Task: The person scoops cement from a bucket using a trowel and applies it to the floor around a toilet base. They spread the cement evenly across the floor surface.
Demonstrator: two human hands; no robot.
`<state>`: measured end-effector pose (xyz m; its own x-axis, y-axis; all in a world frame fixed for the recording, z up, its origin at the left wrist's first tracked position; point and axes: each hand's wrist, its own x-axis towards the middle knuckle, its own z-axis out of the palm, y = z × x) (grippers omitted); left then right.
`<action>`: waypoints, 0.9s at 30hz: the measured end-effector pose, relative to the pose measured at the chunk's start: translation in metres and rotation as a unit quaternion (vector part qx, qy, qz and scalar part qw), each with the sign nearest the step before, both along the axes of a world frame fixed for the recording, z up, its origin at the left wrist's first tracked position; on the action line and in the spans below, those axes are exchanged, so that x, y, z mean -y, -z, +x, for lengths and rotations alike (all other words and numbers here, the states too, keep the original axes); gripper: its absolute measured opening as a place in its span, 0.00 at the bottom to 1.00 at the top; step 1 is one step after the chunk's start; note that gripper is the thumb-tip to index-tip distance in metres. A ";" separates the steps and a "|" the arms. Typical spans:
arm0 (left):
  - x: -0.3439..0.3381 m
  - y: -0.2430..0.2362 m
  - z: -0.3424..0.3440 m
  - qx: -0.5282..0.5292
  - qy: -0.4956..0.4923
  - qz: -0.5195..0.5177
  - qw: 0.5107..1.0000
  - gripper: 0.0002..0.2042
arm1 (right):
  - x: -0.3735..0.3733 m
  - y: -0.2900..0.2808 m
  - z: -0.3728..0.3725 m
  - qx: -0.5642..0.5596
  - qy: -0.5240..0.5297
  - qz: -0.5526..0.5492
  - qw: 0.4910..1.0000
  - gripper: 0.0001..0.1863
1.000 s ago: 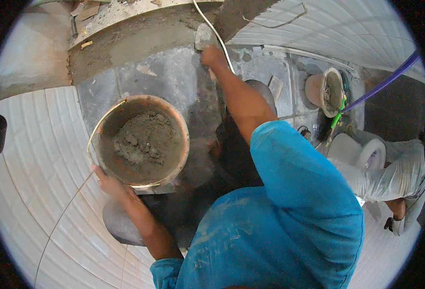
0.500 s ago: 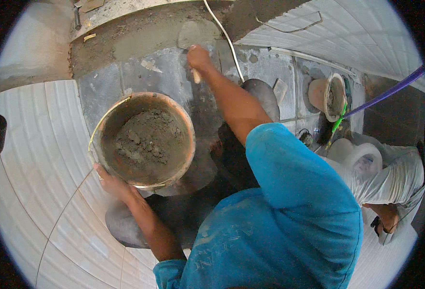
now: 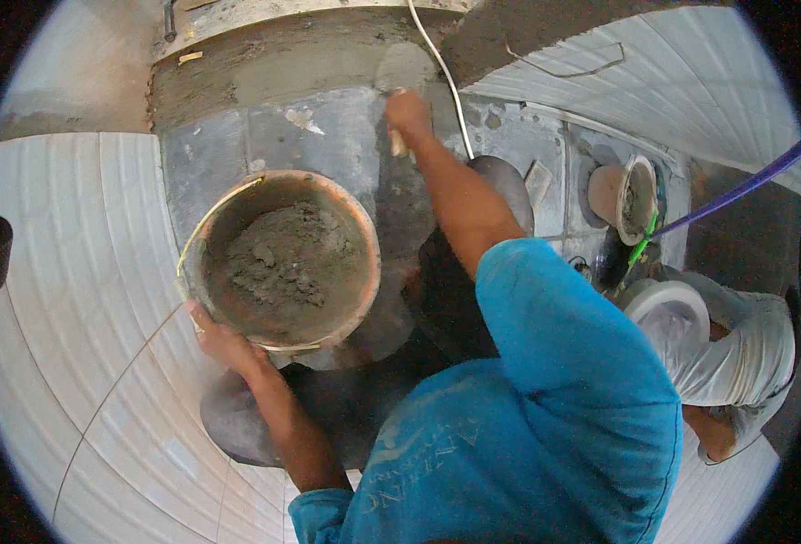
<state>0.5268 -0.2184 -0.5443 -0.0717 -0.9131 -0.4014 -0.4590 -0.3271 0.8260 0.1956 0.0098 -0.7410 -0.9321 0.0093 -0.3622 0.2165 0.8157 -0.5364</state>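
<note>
My right hand point(image 3: 410, 116) is closed round the wooden handle of a trowel point(image 3: 407, 67). The trowel's blade lies flat on a strip of wet grey mortar point(image 3: 301, 72) along the far side, close to a white cable. In front of me stands an orange-brown bucket point(image 3: 371, 258), partly filled with crumbly grey mortar point(image 3: 287, 258). My left hand point(image 3: 226, 344) grips its near-left rim, beside the yellowish bail handle point(image 3: 208, 213); some of its fingers are hidden.
Grey tiles point(image 3: 314, 127) lie beyond the bucket, white ribbed panels point(image 3: 65, 263) to the left. At right stand a smaller mortar bucket point(image 3: 607, 190) and another person's leg point(image 3: 736, 354) by a white bucket point(image 3: 668, 308). The white cable point(image 3: 455, 100) crosses the mortar.
My right hand has slid the trowel a little to the right along the mortar, nearer the cable. My left hand stays at the bucket's rim. The view has shifted slightly; the other person's leg has moved.
</note>
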 end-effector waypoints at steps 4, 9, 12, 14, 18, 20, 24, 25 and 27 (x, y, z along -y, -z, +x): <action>-0.002 0.002 0.005 -0.018 0.006 0.002 1.000 0.27 | 0.071 0.015 0.019 -0.016 0.042 -0.052 0.998 0.17; -0.009 0.002 0.011 -0.008 0.000 -0.009 1.000 0.27 | 0.153 0.006 0.023 -0.047 -0.164 -0.045 0.984 0.21; -0.014 0.001 0.014 -0.005 -0.014 -0.011 1.000 0.27 | 0.181 -0.010 0.023 0.029 -0.161 -0.096 0.982 0.22; -0.014 0.002 0.016 -0.029 -0.019 -0.017 0.999 0.28 | 0.181 -0.018 0.028 0.017 -0.207 -0.072 0.976 0.22; -0.013 0.006 0.020 -0.040 -0.021 -0.005 0.999 0.31 | 0.148 -0.027 0.045 0.039 -0.293 -0.010 0.955 0.22; -0.013 0.007 0.020 -0.036 -0.033 0.002 0.999 0.31 | 0.138 -0.031 0.053 0.052 -0.305 -0.002 0.951 0.22; -0.017 0.005 0.014 -0.016 -0.050 -0.009 0.999 0.29 | 0.150 -0.047 0.058 0.005 -0.374 0.009 0.927 0.21; -0.017 0.004 0.014 -0.005 -0.047 -0.009 0.999 0.28 | 0.157 -0.051 0.058 0.011 -0.365 0.023 0.931 0.20; -0.016 0.004 0.016 0.009 -0.048 -0.015 0.999 0.28 | 0.164 -0.058 0.058 0.028 -0.354 0.056 0.933 0.18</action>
<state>0.5429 -0.2026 -0.5480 0.0232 -0.9271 -0.3741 -0.4413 -0.3452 0.8283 0.2539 -0.1542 -0.6828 -0.6986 -0.5613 -0.4438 -0.3727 0.8149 -0.4438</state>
